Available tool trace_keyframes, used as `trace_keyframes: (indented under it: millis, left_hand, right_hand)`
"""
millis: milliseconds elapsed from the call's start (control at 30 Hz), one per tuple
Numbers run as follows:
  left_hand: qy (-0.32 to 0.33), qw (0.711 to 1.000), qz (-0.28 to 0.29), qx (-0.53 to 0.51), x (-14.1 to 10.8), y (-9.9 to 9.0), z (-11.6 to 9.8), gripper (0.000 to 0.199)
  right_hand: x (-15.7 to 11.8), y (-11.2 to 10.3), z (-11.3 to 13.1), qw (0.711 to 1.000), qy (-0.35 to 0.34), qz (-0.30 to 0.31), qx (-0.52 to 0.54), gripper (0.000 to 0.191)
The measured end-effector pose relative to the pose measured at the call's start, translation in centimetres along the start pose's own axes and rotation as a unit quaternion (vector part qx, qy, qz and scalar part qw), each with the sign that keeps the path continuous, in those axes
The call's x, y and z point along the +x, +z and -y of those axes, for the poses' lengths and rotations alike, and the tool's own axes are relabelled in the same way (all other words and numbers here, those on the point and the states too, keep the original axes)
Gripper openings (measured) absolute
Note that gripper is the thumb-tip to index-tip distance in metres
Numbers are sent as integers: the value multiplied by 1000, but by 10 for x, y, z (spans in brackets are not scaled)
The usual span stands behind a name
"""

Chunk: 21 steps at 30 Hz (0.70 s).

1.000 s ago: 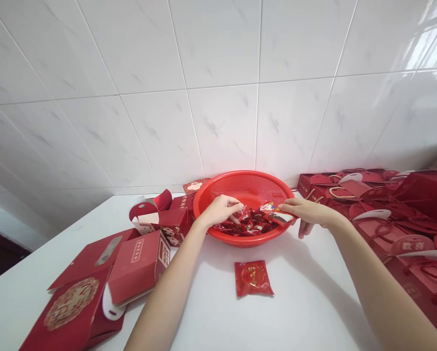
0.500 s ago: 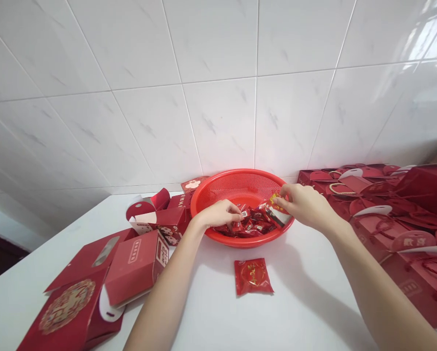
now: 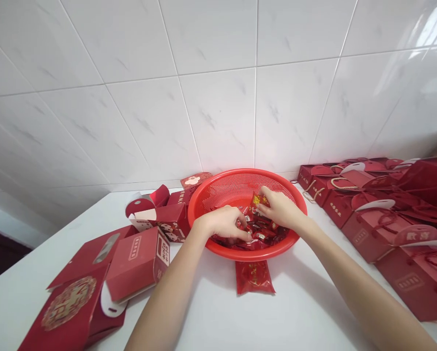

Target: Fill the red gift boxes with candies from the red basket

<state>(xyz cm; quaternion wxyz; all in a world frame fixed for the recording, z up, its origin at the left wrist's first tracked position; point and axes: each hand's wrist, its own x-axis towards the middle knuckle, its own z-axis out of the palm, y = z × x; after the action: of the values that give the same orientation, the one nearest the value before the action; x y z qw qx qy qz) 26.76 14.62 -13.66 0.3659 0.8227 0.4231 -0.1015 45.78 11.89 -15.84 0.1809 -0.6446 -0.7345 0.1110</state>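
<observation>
A red plastic colander (image 3: 251, 253) holds several small red-wrapped candies (image 3: 264, 234). My left hand (image 3: 228, 225) reaches over its near left side, fingers curled down among the candies; what lies between the fingertips is hidden. On the right, my right hand (image 3: 280, 207) is inside the colander, thumb and fingers pinching a red-and-gold packet (image 3: 259, 201) above the candies. A flat, square red packet (image 3: 255, 280) with gold print lies on the white table just in front, its far edge covered by the colander's rim.
At the left lie red cardboard gift boxes (image 3: 136, 258), some with flaps up, and a flatter box (image 3: 68, 302) with a round gold emblem. Rows of red handled boxes (image 3: 394, 243) fill the right side. A white tiled wall (image 3: 218, 122) stands behind the table.
The colander has shifted slightly toward me, overlapping the loose packet. My right hand has moved left and inward with its packet. My left hand has gone slightly right and lower into the candies.
</observation>
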Motion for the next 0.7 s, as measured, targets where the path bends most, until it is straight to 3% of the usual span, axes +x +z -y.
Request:
trace_keyframes:
  millis: [167,333,433,533,600,700]
  left_hand:
    - [1,1000,-23,-7,4,6,1,12]
    - [16,999,-35,21,4,7,-1,13]
    - [14,999,-28,28,4,6,-1,14]
    - [27,999,-29,25,5,4,2,11]
    - [38,997,-63,8,6,2,6,12]
    - [58,985,-163,24,9,0,10,16]
  right_hand:
    - [-1,4,-2,999,-25,23,-7,23]
    - [-4,0,-2,992,-118,-32,17,23]
    - [-6,-2,-1,980,-183,47,63,19]
    - [-6,-3,-2,976,-177,93,83,17]
    - [-6,-3,-3,983,-155,66,72,15]
    - [-5,-4,-3,988,-134,60,50,18]
